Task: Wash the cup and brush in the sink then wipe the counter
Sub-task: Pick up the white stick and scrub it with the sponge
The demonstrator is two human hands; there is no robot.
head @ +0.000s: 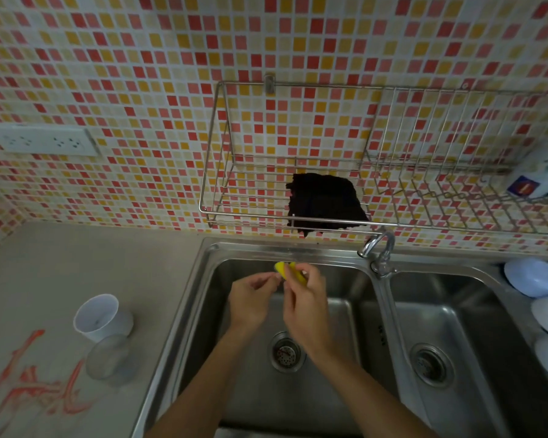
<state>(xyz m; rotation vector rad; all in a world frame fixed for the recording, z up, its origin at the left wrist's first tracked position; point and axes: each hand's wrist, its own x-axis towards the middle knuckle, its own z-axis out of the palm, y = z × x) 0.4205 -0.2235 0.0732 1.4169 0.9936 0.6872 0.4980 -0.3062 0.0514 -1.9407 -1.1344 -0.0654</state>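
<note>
While both of your hands hang over the left basin of the sink (203, 279), your right hand (304, 298) is closed around a yellow brush (287, 269), which pokes out above your knuckles near the basin's back wall. Your left hand (250, 300) sits just beside it, fingers loosely curled, fingertips at the yellow end; whether they actually pinch it, you cannot tell from this angle. Below your wrists lies the left drain (286, 351).

The white cup (100, 316) stands upright on the surface (60, 263) just left of the sink, mouth open to you. A clear glass (108, 358) stands in front of it, touching or nearly so. Red smears (41, 387) streak the surface further left of the sink.

The tap (378, 245) rises at the back of the sink, between the 2 basins. A wire rack (222, 197) hangs on the tiled wall above the sink, with a black cloth (325, 202) draped over its front rail. Pale bowls (532, 276) lie upside down on the right of the sink. A white socket panel (41, 140) is fixed to the wall well to the left of the rack.
</note>
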